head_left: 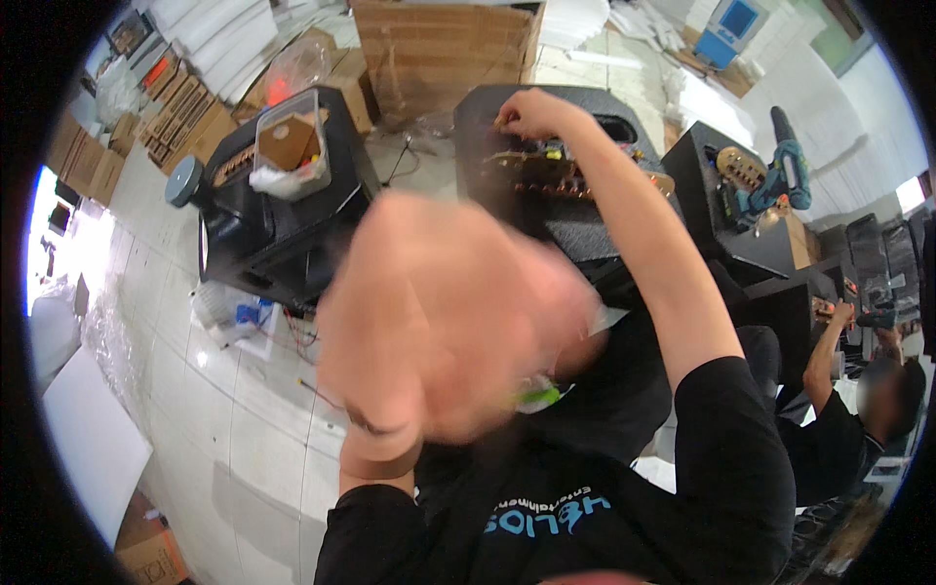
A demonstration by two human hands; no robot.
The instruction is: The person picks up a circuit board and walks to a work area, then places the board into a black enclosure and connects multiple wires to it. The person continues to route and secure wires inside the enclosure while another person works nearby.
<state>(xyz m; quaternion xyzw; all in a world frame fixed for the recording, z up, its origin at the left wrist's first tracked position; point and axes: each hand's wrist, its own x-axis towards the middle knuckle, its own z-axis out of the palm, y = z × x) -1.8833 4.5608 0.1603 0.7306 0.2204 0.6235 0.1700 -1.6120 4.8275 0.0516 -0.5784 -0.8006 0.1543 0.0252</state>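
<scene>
Close to the camera, my left hand (439, 302) is a large blur that covers the middle of the head view, and its fingers are smeared. My right arm reaches out to a black textured speaker cabinet (595, 229). Over its far left part, my right hand (536, 113) is closed with the fingertips pinched together; a tiny brownish bit shows at them, too small to name. Just nearer than that hand lies a circuit board (546, 185) with copper-coloured and small bright parts. Part of the board is behind my right forearm. Below my left hand shows a bright green object (538, 393), mostly hidden.
On a second black cabinet (336, 210) at left stands a clear plastic tub (322, 146). A teal-and-black power drill (780, 180) rests on another cabinet at right. Cardboard boxes (448, 58) stand behind. A co-worker (829, 439) works at far right. Wires lie on the tiled floor (234, 390).
</scene>
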